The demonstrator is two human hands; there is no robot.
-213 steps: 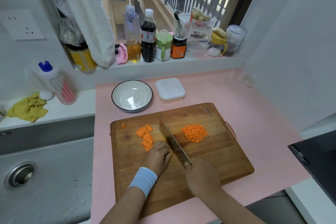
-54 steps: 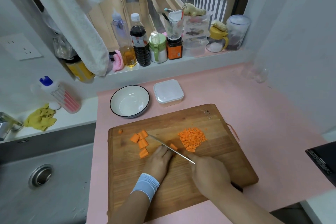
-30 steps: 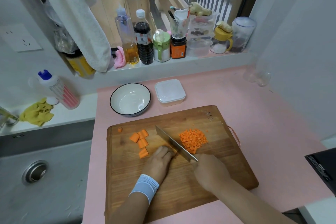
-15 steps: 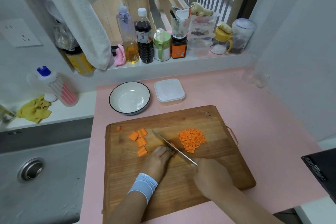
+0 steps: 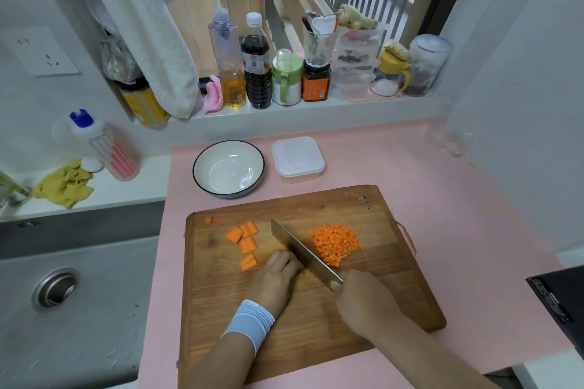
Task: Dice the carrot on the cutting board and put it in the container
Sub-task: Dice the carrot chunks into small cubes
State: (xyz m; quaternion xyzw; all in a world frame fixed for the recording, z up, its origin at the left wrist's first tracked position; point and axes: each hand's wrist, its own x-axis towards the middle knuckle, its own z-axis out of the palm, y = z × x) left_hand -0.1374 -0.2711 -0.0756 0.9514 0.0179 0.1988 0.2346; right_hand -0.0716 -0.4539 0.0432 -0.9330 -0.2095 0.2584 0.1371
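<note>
A wooden cutting board (image 5: 379, 287) lies on the pink counter. A heap of diced carrot (image 5: 336, 243) sits right of the cleaver (image 5: 303, 251). Several larger carrot chunks (image 5: 245, 240) lie to the left, with one tiny bit (image 5: 208, 220) near the board's far left corner. My right hand (image 5: 360, 300) grips the cleaver's handle, blade raised and tilted. My left hand (image 5: 276, 278), with a blue wristband, has its fingers curled down against the blade's left side; what lies under them is hidden. A lidded white container (image 5: 298, 158) and a bowl (image 5: 228, 168) stand behind the board.
A steel sink (image 5: 63, 309) lies left of the pink mat. Bottles and jars (image 5: 284, 73) line the window sill. A white towel (image 5: 148, 41) hangs over the left side. A dish-soap bottle (image 5: 104, 145) and yellow cloth (image 5: 64, 183) sit by the sink. A black appliance (image 5: 559, 297) at right.
The cleaver has lifted from a flat, lowered cut to a raised tilt. My left hand stays curled beside the blade. The carrot chunks and diced heap are unmoved.
</note>
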